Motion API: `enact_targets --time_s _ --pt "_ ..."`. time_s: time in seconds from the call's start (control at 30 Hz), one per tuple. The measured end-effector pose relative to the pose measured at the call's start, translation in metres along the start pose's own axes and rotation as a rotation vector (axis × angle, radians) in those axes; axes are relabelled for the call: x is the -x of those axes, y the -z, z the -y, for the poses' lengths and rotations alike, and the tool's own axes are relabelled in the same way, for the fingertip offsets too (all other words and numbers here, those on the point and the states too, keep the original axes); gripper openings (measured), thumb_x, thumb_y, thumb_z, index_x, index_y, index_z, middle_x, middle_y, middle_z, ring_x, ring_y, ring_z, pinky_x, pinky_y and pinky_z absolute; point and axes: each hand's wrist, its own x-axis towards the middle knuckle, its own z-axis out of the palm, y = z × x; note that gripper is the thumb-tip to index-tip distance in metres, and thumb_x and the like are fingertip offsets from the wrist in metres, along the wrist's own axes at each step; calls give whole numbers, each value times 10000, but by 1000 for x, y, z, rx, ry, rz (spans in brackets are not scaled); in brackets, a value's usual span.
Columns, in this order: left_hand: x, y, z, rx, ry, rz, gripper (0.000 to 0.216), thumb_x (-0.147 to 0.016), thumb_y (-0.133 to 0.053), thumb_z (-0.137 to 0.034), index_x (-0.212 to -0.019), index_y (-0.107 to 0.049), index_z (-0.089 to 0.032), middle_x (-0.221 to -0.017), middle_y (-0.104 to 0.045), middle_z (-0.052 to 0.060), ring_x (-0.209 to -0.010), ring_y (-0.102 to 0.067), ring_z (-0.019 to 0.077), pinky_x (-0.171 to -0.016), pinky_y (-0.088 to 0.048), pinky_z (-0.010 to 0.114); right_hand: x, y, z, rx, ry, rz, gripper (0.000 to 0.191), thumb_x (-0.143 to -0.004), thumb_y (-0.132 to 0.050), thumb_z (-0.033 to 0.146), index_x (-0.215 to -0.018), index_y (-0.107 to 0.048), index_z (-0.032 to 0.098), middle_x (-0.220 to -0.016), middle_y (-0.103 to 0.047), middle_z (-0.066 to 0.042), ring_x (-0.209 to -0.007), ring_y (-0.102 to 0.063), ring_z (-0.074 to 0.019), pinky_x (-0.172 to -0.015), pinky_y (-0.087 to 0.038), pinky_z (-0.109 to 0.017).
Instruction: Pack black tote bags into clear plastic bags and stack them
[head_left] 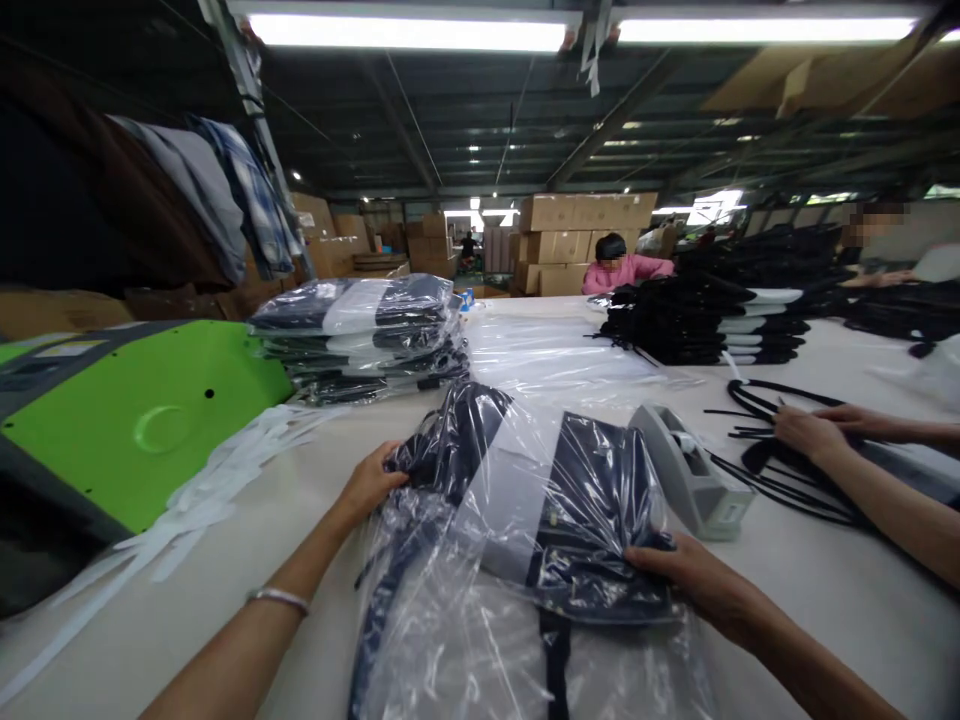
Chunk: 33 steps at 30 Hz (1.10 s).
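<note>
A folded dark navy fabric piece (600,480) with a broad pale band (510,490) lies inside a clear plastic bag (450,640) in front of me. Its slack plastic spreads toward me, with a dark strap (555,660) showing through. My left hand (377,478) is closed on the bagged piece's upper left edge. At the lower right edge my right hand (686,570) grips it, thumb on top and the other fingers mostly hidden. Just beyond the piece, to the right, stands a grey tape dispenser (694,475).
Bagged dark pieces (360,335) are stacked behind, beside flat clear plastic bags (555,350). A green machine (150,420) and white strips (217,480) occupy the left. At right, a co-worker's hands (814,435) hold black cords (757,400) near a black stack (697,315).
</note>
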Motion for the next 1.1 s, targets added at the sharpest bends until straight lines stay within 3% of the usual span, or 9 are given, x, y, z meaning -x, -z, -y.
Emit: enact_targets --time_s 0.13,0.23,0.3,0.37,0.43,0.5,0.77,1.0,1.1 --pt "-43 -1 -33 -182 -8 -54 626 -688 -610 -100 -1308 -564 -168 -1335 -623 140 -1271 -537 342 -1119 -367 523 0 -38 3 -140 62 -66 436 -634 -897 346 -964 -709 131 -932 -762 -104 -849 -716 -237 -820 -578 -317" --pt "-35 -8 -59 -290 -61 -91 701 -745 -617 -94 -1423 -463 -185 -1564 -380 164 -1457 -292 369 -1194 -191 595 11 -55 -1 -165 79 -19 500 -690 -884 377 -1090 -683 153 -1039 -747 -92 -883 -705 -214 -863 -572 -319" --pt "-3 -20 -70 -319 -176 13 670 -822 -637 -192 -1458 -433 -242 -1604 -333 98 -1489 -251 301 -1228 -182 507 30 -58 -10 -110 26 -17 503 -722 -868 422 -1114 -666 182 -1060 -735 -78 -848 -697 -197 -797 -586 -317" --pt "42 -36 -77 -343 -355 265 645 -884 -638 -364 -1480 -407 -274 -1610 -334 71 -1489 -269 261 -1225 -232 446 54 -60 -23 -56 -97 5 471 -732 -854 480 -1043 -666 180 -1011 -728 -78 -788 -688 -188 -720 -589 -313" --pt "91 -50 -78 -394 -484 502 681 -924 -579 -493 -1516 -342 -256 -1638 -262 101 -1508 -228 283 -1224 -224 485 75 -66 -37 -34 -211 73 467 -746 -832 529 -987 -664 166 -984 -720 -89 -785 -688 -186 -722 -588 -314" --pt "131 -58 -78 -464 -495 566 660 -972 -498 -493 -1539 -288 -229 -1653 -197 122 -1523 -174 294 -1234 -165 526 91 -79 -50 -11 -278 139 479 -754 -813 559 -975 -666 161 -993 -715 -95 -825 -694 -195 -726 -580 -304" --pt "197 -53 -97 -446 -493 420 780 -867 -658 -459 -1522 -305 -226 -1621 -286 153 -1496 -245 345 -1209 -206 581 108 -126 -98 117 -89 238 488 -681 -847 580 -676 -591 164 -596 -557 32 -544 -455 -88 -517 -333 -208" --pt "210 -59 -100 -394 -453 400 684 -808 -586 -173 -1464 -393 -185 -1588 -343 165 -1462 -330 304 -1193 -303 500 137 -135 -127 -31 -200 307 566 -681 -831 611 -1040 -667 205 -1021 -683 -49 -920 -623 -210 -829 -473 -318" --pt "215 -62 -100 -399 -488 395 646 -750 -560 -87 -1384 -464 -167 -1574 -367 163 -1457 -339 296 -1191 -314 487 144 -147 -129 -12 -158 330 533 -646 -852 600 -916 -681 173 -924 -690 -40 -845 -614 -203 -796 -461 -307"
